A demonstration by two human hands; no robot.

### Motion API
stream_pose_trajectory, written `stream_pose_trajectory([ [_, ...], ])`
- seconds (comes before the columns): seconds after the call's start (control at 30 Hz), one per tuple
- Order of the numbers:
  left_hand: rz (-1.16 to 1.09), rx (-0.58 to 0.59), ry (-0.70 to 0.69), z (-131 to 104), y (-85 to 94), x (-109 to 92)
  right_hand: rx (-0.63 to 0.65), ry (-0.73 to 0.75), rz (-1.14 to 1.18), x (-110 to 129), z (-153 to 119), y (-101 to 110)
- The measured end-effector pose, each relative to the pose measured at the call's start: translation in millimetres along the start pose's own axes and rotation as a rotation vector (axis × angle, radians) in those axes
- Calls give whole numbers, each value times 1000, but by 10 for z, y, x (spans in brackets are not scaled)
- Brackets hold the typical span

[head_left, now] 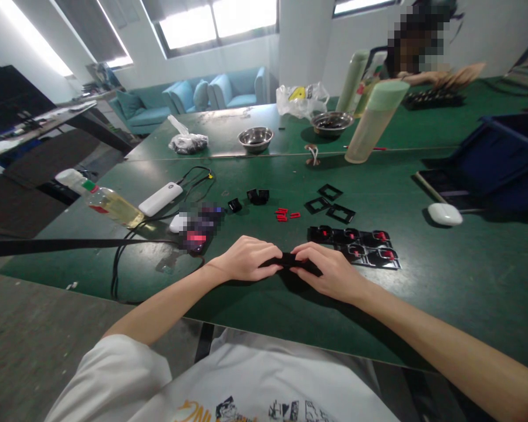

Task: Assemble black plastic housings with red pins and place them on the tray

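Note:
Both hands meet at the near part of the green table, closed on one flat black plastic piece point(287, 260). My left hand point(250, 258) pinches its left end, and my right hand point(330, 271) grips its right end; the fingers hide most of it. Just beyond my right hand lie several glossy black panels with red parts point(367, 246), set in two rows. Farther off are small red clips point(282, 215), black square frames point(341, 213) and small black blocks point(258, 196).
On the left are a phone point(202, 228), a white power bank point(161, 199) with cables and a bottle of yellowish liquid point(112, 205). Metal bowls point(256, 139) and a tall bottle point(374, 126) stand farther back. A blue bin point(506, 158) is at right. Another person's hands point(453, 77) work across the table.

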State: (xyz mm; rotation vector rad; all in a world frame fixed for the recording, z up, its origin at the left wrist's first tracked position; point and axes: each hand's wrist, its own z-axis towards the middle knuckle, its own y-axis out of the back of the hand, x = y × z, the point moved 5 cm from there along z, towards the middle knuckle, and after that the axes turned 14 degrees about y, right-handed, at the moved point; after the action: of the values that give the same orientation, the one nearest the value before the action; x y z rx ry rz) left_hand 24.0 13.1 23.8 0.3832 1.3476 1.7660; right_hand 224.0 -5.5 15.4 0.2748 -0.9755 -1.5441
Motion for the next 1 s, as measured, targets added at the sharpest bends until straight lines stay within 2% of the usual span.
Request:
stream_pose_trajectory([
  [0.47,-7,47,77,1,-59,22,3,-51,-1,-25,-27,-27],
  [0.7,-14,21,69,3,-61,22,8,-52,4,-48,-25,-40],
  [1.0,3,49,98,2,-65,33,15,-71,49,-52,-2,-14],
])
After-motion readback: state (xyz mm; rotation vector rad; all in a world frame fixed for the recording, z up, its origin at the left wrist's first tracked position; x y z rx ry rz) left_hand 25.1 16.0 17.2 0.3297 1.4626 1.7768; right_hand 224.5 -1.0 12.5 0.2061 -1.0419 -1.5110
